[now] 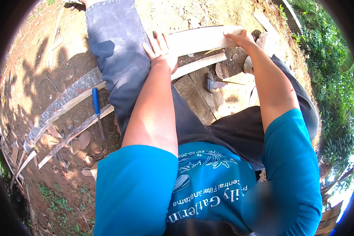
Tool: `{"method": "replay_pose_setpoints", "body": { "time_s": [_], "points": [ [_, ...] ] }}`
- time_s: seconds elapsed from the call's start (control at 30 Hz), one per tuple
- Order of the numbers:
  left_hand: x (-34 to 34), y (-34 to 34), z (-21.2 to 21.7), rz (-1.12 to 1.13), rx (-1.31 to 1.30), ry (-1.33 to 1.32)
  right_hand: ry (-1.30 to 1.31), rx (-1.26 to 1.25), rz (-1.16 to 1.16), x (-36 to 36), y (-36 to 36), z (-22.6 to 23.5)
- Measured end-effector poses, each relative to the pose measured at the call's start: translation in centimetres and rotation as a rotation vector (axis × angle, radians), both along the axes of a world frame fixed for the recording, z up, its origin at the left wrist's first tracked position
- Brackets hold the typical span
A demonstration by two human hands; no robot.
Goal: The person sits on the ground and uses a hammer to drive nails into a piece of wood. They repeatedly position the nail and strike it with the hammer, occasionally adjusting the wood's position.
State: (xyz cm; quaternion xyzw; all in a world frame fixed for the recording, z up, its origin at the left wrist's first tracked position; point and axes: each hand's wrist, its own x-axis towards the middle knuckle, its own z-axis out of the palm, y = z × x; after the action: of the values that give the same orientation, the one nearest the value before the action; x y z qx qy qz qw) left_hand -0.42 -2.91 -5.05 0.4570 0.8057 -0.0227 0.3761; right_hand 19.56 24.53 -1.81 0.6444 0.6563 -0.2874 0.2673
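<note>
A pale wooden plank [203, 40] lies across in front of me, its left end beside my left knee. My left hand [162, 53] rests on that end with its fingers spread out flat. At the plank's far right end my right hand [242, 38] grips the edge, thumb along the top face; its other fingers are mostly hidden. Just nearer to me runs a narrower wooden strip [200, 65], partly covered by my left leg. A tool with a blue handle [96, 101] and a thin metal blade leans on the strips at left.
Bark-covered strips [63, 104] stretch over the ground left of my leg. Between my legs lie a flat wooden board [192, 93] and a metal tool head [215, 83]. Dry leaves [83, 139] are scattered on the soil, and green plants [329, 59] grow at right.
</note>
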Motion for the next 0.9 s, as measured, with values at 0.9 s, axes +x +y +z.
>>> {"method": "replay_pose_setpoints", "body": {
  "time_s": [0.9],
  "points": [
    [-2.2,1.0,6.5,-0.152,0.245,0.397,0.822,0.38,-0.393,2.6,-3.3,-5.2]
  ]
}}
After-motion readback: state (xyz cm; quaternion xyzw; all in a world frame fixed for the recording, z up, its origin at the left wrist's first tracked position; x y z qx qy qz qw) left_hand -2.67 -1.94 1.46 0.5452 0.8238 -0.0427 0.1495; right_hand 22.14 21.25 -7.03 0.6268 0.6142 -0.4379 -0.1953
